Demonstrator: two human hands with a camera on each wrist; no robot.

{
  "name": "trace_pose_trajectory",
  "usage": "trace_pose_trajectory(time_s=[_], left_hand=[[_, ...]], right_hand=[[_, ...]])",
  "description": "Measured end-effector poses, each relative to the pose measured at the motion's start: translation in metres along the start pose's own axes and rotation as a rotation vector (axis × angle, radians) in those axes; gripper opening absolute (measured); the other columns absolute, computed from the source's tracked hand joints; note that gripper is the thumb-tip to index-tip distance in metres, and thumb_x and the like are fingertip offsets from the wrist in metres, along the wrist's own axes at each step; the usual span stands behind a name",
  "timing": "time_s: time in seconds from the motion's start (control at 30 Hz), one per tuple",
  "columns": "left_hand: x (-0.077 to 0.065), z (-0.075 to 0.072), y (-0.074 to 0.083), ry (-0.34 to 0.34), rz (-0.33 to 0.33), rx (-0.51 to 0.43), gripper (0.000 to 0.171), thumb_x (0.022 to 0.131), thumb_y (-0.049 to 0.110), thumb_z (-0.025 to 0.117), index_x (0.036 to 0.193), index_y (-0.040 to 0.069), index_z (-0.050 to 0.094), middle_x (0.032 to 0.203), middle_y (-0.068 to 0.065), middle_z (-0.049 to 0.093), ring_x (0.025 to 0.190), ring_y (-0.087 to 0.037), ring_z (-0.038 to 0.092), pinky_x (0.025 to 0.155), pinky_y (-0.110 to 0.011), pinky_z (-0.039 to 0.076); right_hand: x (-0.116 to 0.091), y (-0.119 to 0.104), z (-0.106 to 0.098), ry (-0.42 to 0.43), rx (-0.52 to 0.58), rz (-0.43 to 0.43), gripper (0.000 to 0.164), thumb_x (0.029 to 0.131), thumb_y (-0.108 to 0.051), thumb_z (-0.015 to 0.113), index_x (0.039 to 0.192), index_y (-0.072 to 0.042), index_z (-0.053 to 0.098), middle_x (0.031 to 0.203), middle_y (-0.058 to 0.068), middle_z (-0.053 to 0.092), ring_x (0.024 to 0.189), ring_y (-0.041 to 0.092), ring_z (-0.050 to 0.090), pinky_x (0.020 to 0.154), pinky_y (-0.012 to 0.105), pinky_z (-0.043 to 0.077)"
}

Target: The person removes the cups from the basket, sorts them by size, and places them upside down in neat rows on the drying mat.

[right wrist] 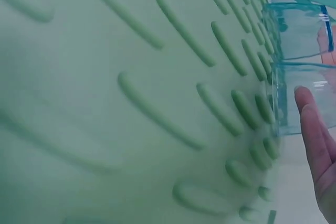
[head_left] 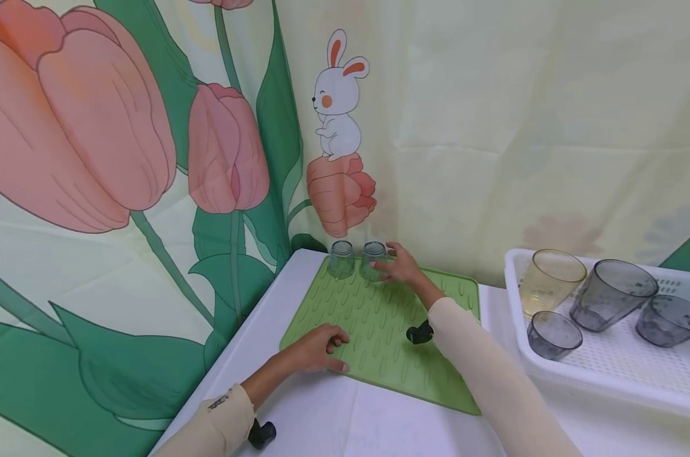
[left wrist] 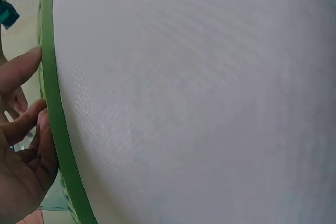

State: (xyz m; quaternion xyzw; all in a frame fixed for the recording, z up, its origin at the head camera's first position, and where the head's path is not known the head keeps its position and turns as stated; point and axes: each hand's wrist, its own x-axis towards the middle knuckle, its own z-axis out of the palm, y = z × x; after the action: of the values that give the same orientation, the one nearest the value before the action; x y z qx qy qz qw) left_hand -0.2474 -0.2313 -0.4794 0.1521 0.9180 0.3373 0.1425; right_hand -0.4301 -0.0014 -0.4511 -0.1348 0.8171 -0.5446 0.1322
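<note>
Two clear glasses stand upside down side by side at the far edge of a green ribbed mat (head_left: pixel 373 330). My right hand (head_left: pixel 402 264) is at the right-hand glass (head_left: pixel 373 261), thumb side in front of it and a finger extended behind its right side. In the right wrist view, straight fingers (right wrist: pixel 315 140) overlap that glass. The other glass (head_left: pixel 341 259) stands just to its left. Down at the mat's near left edge is my left hand (head_left: pixel 316 349), fingers loosely curled and holding nothing; its fingertips are right at the green rim (left wrist: pixel 52 77) in the left wrist view.
A white perforated basket (head_left: pixel 513 298) on the right holds a yellowish glass (head_left: pixel 550 279) and several grey ones, including a small tumbler (head_left: pixel 555 335). A printed curtain (head_left: pixel 464 127) hangs close behind the mat. White cloth (head_left: pixel 322 419) covers the table.
</note>
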Motion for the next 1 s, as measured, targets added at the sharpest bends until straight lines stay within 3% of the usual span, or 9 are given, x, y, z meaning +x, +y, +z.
trace_pose_trajectory(time_s=[0.43, 0.53, 0.83, 1.0], left_hand=[[0.003, 0.000, 0.006, -0.008, 0.020, 0.009, 0.048, 0.080, 0.023, 0.086, 0.119, 0.006, 0.065, 0.103, -0.003, 0.056, 0.088, -0.016, 0.050, 0.075, -0.029, 0.045], [0.003, 0.001, 0.007, -0.008, 0.019, 0.021, 0.047, 0.079, 0.022, 0.086, 0.118, 0.005, 0.065, 0.101, -0.003, 0.056, 0.087, -0.015, 0.050, 0.075, -0.029, 0.045], [0.008, 0.001, 0.010, -0.002, 0.051, 0.039, 0.045, 0.079, 0.023, 0.086, 0.115, 0.004, 0.066, 0.100, -0.003, 0.060, 0.086, -0.015, 0.052, 0.075, -0.030, 0.046], [0.011, 0.002, 0.016, 0.007, 0.070, 0.047, 0.044, 0.080, 0.024, 0.086, 0.114, 0.005, 0.066, 0.103, -0.004, 0.063, 0.086, -0.014, 0.055, 0.076, -0.030, 0.048]], right_hand=[[-0.043, 0.003, -0.010, 0.013, -0.137, -0.014, 0.082, 0.093, -0.032, 0.073, 0.155, -0.002, 0.027, 0.155, 0.025, 0.038, 0.086, 0.034, 0.073, 0.080, 0.042, 0.059], [-0.055, 0.003, -0.009, 0.016, -0.139, -0.022, 0.080, 0.093, -0.030, 0.073, 0.153, 0.000, 0.029, 0.152, 0.027, 0.040, 0.082, 0.034, 0.072, 0.078, 0.039, 0.059], [-0.099, -0.011, -0.007, 0.011, -0.096, -0.037, 0.070, 0.092, -0.028, 0.075, 0.148, -0.006, 0.039, 0.144, 0.024, 0.051, 0.080, 0.037, 0.071, 0.082, 0.041, 0.057], [-0.122, -0.010, -0.008, -0.008, -0.103, -0.057, 0.069, 0.088, -0.029, 0.079, 0.143, -0.007, 0.045, 0.140, 0.023, 0.055, 0.076, 0.038, 0.071, 0.074, 0.036, 0.056]])
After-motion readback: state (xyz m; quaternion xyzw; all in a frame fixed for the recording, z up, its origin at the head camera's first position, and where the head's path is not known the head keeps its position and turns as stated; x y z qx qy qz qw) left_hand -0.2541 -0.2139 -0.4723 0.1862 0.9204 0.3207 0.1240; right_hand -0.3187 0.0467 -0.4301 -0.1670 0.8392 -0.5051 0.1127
